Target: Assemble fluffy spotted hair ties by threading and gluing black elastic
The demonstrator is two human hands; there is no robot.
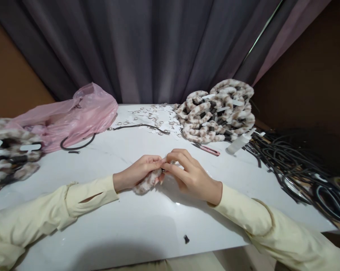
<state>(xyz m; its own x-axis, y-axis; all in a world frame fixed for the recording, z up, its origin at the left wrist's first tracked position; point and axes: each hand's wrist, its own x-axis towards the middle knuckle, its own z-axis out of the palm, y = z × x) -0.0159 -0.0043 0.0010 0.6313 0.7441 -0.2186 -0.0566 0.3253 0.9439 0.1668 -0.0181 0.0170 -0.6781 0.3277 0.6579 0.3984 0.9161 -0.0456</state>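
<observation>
Forearms in pale yellow sleeves [247, 216] come in from the two lower corners and slope inward, so that our hands meet over the middle of the white table [130, 226]. We hold the left hand [141, 170] low, its back turned up and its thumb along the top, gripping a brown-and-white furry piece [147, 183]. The furry piece lies under that hand, its rounded end sticking out toward us and its other end running up between our fingertips. Our right hand [191, 176] leans in from the other side, wrist bent, fingers arched and drawn together at that far end, beside a small dark spot; we cannot tell exactly what they pinch.

Just our side of the hands lies a small black scrap [186, 239]. Beyond them, a dark cord [141, 126] stretches across the table next to scattered small rings [157, 119]. A pink plastic bag [85, 107] slumps to the left, behind a furry heap [16, 165]. On the right we see a pink-handled cutter [211, 150], a white bottle [240, 143] and a bigger pile of furry loops [220, 113], with tangled black cords [291, 165] crowding the table's right edge.
</observation>
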